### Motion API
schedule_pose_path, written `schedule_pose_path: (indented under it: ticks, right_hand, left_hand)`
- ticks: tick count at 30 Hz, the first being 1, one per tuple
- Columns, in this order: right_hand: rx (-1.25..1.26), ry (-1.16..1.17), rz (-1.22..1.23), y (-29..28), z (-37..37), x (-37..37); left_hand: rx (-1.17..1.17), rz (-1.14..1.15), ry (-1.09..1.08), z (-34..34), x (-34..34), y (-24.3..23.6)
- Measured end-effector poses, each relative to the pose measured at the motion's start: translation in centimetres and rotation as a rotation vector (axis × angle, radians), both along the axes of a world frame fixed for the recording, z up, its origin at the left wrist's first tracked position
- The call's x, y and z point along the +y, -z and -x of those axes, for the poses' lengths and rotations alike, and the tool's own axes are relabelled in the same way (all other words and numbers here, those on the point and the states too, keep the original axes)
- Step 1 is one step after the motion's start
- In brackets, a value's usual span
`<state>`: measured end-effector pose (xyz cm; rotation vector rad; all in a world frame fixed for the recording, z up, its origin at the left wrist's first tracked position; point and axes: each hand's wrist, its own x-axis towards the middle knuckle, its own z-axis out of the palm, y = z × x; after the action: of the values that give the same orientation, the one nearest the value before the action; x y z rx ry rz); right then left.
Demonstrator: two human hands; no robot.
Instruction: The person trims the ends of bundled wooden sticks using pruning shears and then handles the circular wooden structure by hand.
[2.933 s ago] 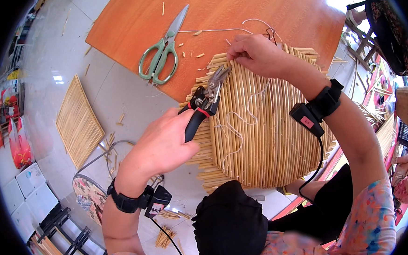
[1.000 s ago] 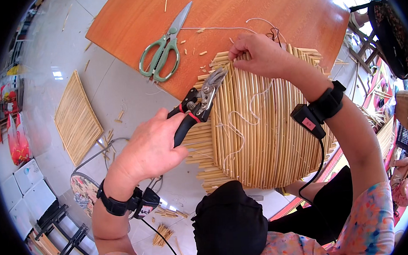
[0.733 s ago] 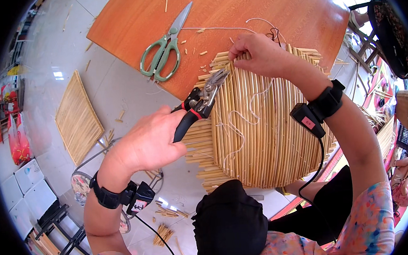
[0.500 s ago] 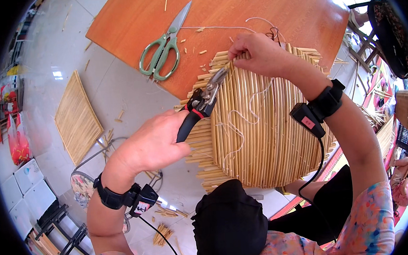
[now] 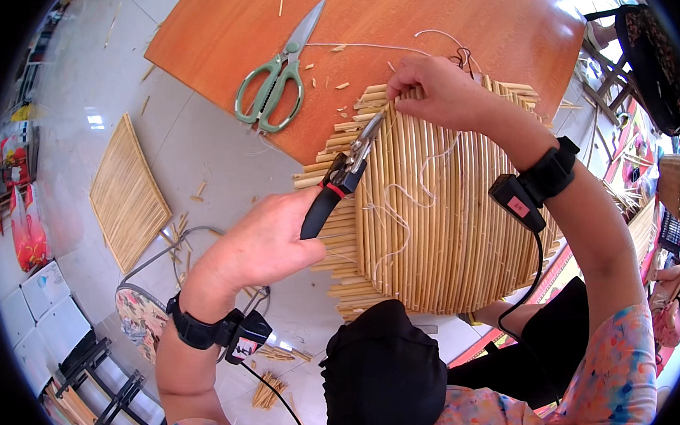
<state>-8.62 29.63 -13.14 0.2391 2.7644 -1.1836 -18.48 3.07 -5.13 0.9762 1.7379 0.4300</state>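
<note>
A panel of straw-coloured reed stalks leans from my lap onto the table edge, stalks laid side by side over a crosswise layer whose uneven ends stick out on the left. My left hand is wrapped round black-handled pruning shears, their blades on the panel's upper left edge. Just beyond the blade tips, my right hand has its fingers curled in a pinch at the stalk ends; what exactly lies between them is partly hidden. Loose white string loops over the stalks.
Green-handled scissors lie on the orange-brown wooden table among reed scraps. Another woven reed panel stands at left by a floral-seated stool. Cut reeds litter the floor. A black bag hangs at far right.
The shears' handles have come closer together in my left hand, which has shifted slightly right. My right hand stays at the same stalk ends, its fingers slightly shifted.
</note>
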Motion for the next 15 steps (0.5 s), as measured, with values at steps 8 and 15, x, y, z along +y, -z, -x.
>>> schedule_pose_path:
  ticks: [8, 15]
  right_hand:
    - [0.003, 0.011, 0.030, 0.1, -0.1, -0.1]
    - [0.063, 0.015, 0.001, 0.6, -0.1, 0.0]
  left_hand:
    - [-0.031, -0.029, -0.115, -0.9, -1.0, 1.4]
    - [0.004, 0.008, -0.108, -1.6, -0.1, 0.1]
